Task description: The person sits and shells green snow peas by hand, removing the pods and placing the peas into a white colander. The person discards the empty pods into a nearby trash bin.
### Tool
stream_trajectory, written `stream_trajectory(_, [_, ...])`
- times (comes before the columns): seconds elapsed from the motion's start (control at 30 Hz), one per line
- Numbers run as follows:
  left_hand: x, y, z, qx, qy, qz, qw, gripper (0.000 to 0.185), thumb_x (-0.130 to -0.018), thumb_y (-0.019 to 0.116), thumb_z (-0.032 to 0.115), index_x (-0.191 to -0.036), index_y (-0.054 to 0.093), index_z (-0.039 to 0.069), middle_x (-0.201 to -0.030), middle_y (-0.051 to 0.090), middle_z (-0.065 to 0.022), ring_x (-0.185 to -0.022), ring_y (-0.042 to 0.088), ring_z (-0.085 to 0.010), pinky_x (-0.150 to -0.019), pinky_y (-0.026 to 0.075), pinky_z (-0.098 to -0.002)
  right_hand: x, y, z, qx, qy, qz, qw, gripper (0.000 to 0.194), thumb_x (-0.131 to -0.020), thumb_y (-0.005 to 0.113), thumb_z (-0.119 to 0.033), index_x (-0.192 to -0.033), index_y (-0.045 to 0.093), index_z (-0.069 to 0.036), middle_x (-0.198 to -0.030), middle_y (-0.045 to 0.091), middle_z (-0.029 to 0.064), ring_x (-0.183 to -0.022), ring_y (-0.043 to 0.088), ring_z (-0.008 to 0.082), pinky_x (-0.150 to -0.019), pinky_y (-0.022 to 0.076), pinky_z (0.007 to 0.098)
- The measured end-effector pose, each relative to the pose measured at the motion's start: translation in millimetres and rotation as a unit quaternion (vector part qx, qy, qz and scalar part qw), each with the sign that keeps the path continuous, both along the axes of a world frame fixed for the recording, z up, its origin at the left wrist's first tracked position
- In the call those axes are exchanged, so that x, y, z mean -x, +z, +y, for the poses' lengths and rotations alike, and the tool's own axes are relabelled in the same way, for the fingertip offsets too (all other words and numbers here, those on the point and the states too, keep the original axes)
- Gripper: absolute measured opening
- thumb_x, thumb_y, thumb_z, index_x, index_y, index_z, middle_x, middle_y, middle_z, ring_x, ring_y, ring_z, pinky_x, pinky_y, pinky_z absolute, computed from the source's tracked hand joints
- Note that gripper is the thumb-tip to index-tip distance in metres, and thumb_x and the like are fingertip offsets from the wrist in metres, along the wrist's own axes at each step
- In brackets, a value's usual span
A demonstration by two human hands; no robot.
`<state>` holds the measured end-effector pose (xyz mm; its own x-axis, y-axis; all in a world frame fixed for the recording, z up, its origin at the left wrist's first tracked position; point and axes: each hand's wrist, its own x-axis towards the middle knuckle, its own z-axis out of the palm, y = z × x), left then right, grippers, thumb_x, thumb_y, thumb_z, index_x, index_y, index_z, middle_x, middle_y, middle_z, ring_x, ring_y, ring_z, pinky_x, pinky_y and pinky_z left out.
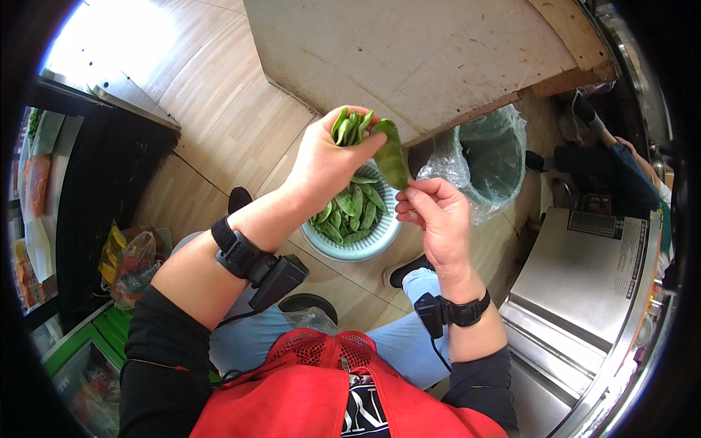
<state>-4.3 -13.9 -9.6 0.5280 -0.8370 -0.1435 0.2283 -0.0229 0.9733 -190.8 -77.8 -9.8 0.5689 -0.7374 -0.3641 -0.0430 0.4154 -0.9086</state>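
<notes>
My left hand (334, 159) holds a small bunch of green bean pods (350, 128), their ends standing up between fingers and palm. One broad flat green pod (390, 156) hangs from beside the left thumb down to my right hand (438, 216), whose thumb and forefinger pinch its lower tip. Below both hands a pale blue plastic colander (390, 232) stands low between my legs, with many flat green pods (356, 205) in it. My left hand and forearm hide part of its upper left rim.
A green bin (495, 159) lined with clear plastic stands at the right, beside a worn board (416, 49). A stainless steel appliance (575, 274) is at the lower right. Another person's leg (608, 169) shows at the far right. Plastic bags (131, 263) lie at the left.
</notes>
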Motion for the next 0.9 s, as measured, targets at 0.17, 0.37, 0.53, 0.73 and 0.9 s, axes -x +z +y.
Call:
stream_trajectory(0.17, [-5,-4,2,0.129,-0.004,-0.470,0.873,0.038,-0.069,0.073,0.002,-0.106,0.064,0.007,-0.107,0.062,-0.0114,-0.100,0.059,-0.0310,-0.085,0.050,-0.0370,2,4,-2,0.351,0.061,0.224,0.907,0.008,-0.081,0.063,0.002,-0.089,0.063,0.000,-0.079,0.068,0.0140,-0.067,0.067,0.0192,-0.059,0.0539,0.0304])
stream_trajectory(0.37, [9,-8,14,0.033,-0.225,-0.510,0.829,0.032,-0.065,0.067,0.004,-0.096,0.064,0.006,-0.097,0.064,-0.0085,-0.091,0.058,-0.0306,-0.079,0.051,-0.0389,0,7,0,0.563,0.114,0.162,0.802,0.012,-0.070,0.065,0.004,-0.080,0.062,0.000,-0.072,0.061,0.0141,-0.063,0.060,0.0341,-0.057,0.0500,0.0388])
stream_trajectory(0.53, [12,-7,13,0.024,-0.213,-0.494,0.843,0.024,-0.062,0.065,0.002,-0.086,0.064,0.006,-0.083,0.063,-0.0081,-0.085,0.058,-0.0312,-0.075,0.051,-0.0397,-1,2,3,0.420,0.032,0.151,0.894,0.011,-0.078,0.067,0.004,-0.087,0.063,0.001,-0.074,0.067,0.0104,-0.061,0.066,0.0164,-0.057,0.0527,0.0286])
stream_trajectory(0.73, [14,-3,12,0.032,-0.179,-0.485,0.855,0.023,-0.063,0.064,0.001,-0.084,0.063,0.007,-0.081,0.063,-0.0091,-0.082,0.059,-0.0328,-0.074,0.051,-0.0400,-2,1,3,0.169,-0.015,0.043,0.985,0.003,-0.086,0.064,0.003,-0.088,0.063,0.004,-0.078,0.068,0.0105,-0.066,0.066,0.0132,-0.061,0.0561,0.0263])
stream_trajectory(0.9, [14,-4,14,0.029,-0.161,-0.458,0.874,0.019,-0.066,0.064,0.003,-0.084,0.063,0.007,-0.081,0.063,-0.0103,-0.084,0.060,-0.0333,-0.074,0.050,-0.0412,-1,5,-5,0.069,-0.036,0.012,0.997,0.003,-0.088,0.060,0.002,-0.091,0.061,0.004,-0.082,0.068,0.0130,-0.067,0.067,0.0166,-0.063,0.0584,0.0290])
